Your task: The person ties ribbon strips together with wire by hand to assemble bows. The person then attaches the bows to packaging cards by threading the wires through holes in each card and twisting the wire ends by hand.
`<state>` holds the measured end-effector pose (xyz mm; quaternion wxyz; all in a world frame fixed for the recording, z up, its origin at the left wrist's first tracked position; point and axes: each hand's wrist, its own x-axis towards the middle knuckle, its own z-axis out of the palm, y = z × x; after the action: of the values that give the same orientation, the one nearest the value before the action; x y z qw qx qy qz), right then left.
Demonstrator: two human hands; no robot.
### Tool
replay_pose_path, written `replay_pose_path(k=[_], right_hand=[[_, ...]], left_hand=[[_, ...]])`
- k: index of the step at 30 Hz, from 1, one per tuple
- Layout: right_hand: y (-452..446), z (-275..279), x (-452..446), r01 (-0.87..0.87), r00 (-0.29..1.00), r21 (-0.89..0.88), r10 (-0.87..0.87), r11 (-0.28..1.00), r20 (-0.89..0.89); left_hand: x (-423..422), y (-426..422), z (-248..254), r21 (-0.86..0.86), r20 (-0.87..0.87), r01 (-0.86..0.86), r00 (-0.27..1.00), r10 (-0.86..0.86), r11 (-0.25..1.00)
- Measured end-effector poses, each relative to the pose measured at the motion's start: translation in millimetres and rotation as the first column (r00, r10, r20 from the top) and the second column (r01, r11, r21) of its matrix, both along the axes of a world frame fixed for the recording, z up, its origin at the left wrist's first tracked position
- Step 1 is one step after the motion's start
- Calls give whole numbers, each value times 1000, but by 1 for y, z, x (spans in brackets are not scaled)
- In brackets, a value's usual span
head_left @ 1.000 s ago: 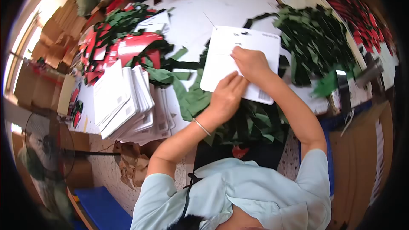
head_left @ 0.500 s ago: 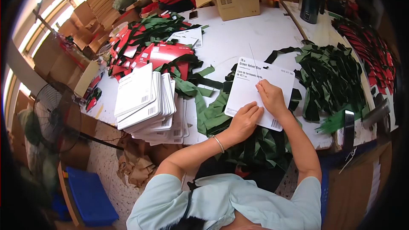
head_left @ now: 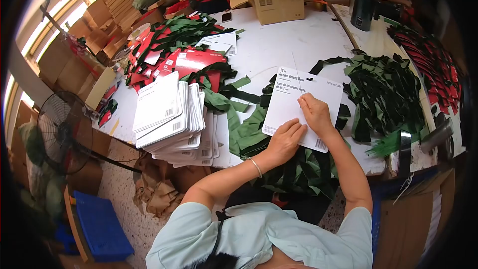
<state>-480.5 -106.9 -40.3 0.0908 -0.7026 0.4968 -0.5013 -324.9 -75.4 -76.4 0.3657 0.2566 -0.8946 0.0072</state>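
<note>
A white printed card [head_left: 279,114] labelled "Green Velvet Bow" lies tilted in front of me, over a heap of green velvet ribbon [head_left: 247,134]. My left hand [head_left: 286,139] is closed at the card's lower middle, its bent fingers pressed together against the surface. Just above it, my right hand [head_left: 316,112] pinches a thin dark wire or tie [head_left: 297,72], which sticks up past the card's top edge. The fingers hide the wire's lower end. Close to my left forearm stands a stack of similar white cards [head_left: 159,112].
Red cards with green bows [head_left: 199,62] are piled at the left back. More green ribbon [head_left: 383,99] lies on the right, beside a tape roll [head_left: 405,152]. An open carton [head_left: 280,7], a phone [head_left: 226,16] and a dark kettle [head_left: 364,10] stand farther back. Two people are beyond the table.
My hands and the card stay almost in place. The view shifts slightly, and the person in red at the back has moved a little to the right.
</note>
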Motion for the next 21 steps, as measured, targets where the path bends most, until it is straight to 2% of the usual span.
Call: replay_pose_path(k=[12,21], right_hand=[[0,-1,0,1,1000,-29,0,1000,26],[1,0,-1,12,1000,-10,-12,1000,-20]], left_hand=[[-1,1,1,7,-27,8,1000,-7,1000],[-2,0,-2,0,-20,-5,1000,5,1000]])
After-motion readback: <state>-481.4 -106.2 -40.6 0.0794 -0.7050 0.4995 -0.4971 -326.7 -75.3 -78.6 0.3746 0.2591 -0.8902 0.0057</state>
